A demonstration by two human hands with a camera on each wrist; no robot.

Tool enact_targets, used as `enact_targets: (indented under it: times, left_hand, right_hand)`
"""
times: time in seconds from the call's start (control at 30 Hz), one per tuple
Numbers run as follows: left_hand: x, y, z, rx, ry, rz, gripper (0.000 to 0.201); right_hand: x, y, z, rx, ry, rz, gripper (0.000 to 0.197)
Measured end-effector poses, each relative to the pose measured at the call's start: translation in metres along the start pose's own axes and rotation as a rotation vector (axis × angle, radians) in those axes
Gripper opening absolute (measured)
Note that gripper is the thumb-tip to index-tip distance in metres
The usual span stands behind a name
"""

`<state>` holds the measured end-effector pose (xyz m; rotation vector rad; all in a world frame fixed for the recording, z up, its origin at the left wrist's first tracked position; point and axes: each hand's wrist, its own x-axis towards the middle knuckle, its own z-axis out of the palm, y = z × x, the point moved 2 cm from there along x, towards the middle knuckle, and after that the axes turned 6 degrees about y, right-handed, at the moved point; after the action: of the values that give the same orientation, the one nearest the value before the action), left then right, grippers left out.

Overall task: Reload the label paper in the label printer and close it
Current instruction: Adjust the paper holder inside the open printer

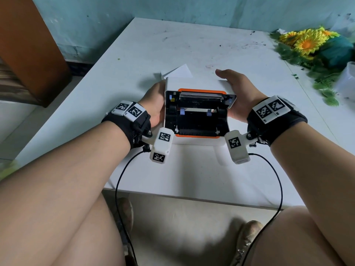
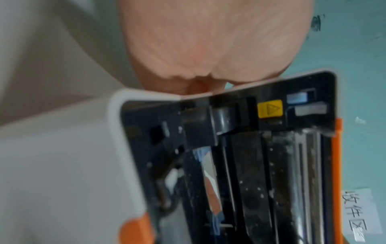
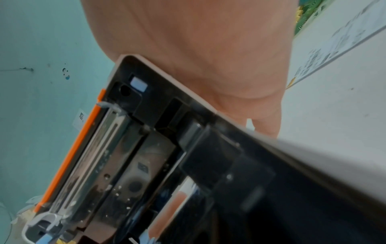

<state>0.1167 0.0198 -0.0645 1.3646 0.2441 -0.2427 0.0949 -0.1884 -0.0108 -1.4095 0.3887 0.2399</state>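
Observation:
A white label printer (image 1: 197, 140) with orange trim stands on the white table (image 1: 192, 173), close to its front edge. Its lid (image 1: 199, 98) is raised, showing the black inside and the metal print bar. My left hand (image 1: 154, 100) grips the lid's left side, fingers hidden behind it. On the right side my right hand (image 1: 235, 89) grips it too, thumb lying over the back. The wrist views show the left palm (image 2: 208, 41) and right palm (image 3: 208, 49) against the lid (image 2: 271, 148) (image 3: 146, 148) edges. White label paper (image 1: 178, 72) lies just behind the printer.
Artificial yellow flowers with green leaves (image 1: 307, 43) lie at the table's far right, next to a clear plastic container (image 1: 347, 81). A brown cabinet (image 1: 28, 50) stands to the left of the table. A teal wall runs behind.

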Motion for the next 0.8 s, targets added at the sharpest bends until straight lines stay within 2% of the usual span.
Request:
enact_targets:
  times: [0.07, 0.17, 0.2, 0.33, 0.5, 0.8]
  left_hand:
    - [-0.001, 0.0, 0.0, 0.005, 0.042, 0.016, 0.035]
    - [-0.002, 0.001, 0.0, 0.006, 0.006, -0.003, 0.037]
    - [-0.004, 0.003, 0.001, -0.001, -0.007, -0.006, 0.038]
    - [-0.008, 0.005, 0.006, -0.036, 0.005, -0.017, 0.037]
    - [-0.011, 0.004, 0.007, -0.022, 0.048, -0.021, 0.037]
    - [-0.006, 0.004, 0.007, -0.031, 0.027, -0.048, 0.041]
  right_hand:
    - [-0.001, 0.0, 0.003, -0.015, 0.007, 0.004, 0.021]
    - [0.0, 0.0, 0.003, -0.029, 0.052, 0.035, 0.041]
    - [0.001, 0.0, 0.003, -0.033, 0.062, 0.039, 0.04]
    - [0.002, -0.001, 0.002, -0.074, 0.106, 0.037, 0.012]
    - [0.004, -0.001, 0.003, -0.094, 0.117, 0.054, 0.015]
    - [0.009, -0.002, 0.0, -0.151, 0.091, 0.066, 0.029]
